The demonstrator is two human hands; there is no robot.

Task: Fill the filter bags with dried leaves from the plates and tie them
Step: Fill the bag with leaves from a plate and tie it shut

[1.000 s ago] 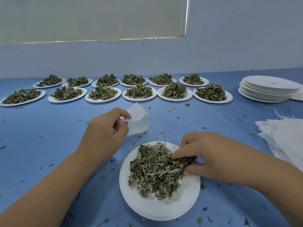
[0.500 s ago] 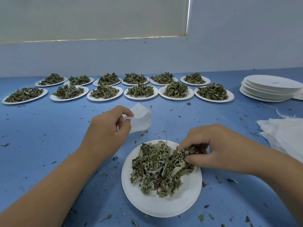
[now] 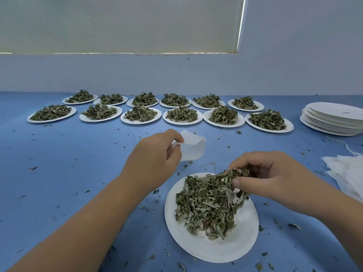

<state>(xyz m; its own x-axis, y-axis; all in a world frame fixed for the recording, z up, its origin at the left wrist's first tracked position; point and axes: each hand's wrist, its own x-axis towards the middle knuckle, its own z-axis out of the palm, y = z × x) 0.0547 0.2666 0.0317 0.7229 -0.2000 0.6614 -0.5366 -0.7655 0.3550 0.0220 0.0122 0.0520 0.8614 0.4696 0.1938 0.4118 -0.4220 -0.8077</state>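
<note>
The head camera looks down over a blue bench (image 3: 68, 173). The left hand (image 3: 155, 156) is raised a little above it. Its thumb and forefinger pinch the near edge of a white filter bag (image 3: 193, 148), and the other fingers (image 3: 172, 160) are curled in below. The bag juts away from the hand toward the far plates. Whether its mouth is open is hard to tell from this angle.

Nearer and to the right, the right hand (image 3: 275, 177) hovers over the far edge of a white paper plate (image 3: 225, 250). Its fingers are curled and pinch a tuft of dried leaves (image 3: 208, 205) between thumb and fingertips. The lifted tuft trails down into the heap that covers the left and middle of the plate.

Further back, near the wall (image 3: 176, 75), stand two rows of leaf-filled plates (image 3: 182, 114), six in each row. At the far right is a stack of empty plates (image 3: 332, 118). Nearer on the right edge lies a pile of white bags (image 3: 349, 173), with a loose string (image 3: 342, 143) just beyond it. Leaf crumbs (image 3: 33, 168) are scattered over the bench.
</note>
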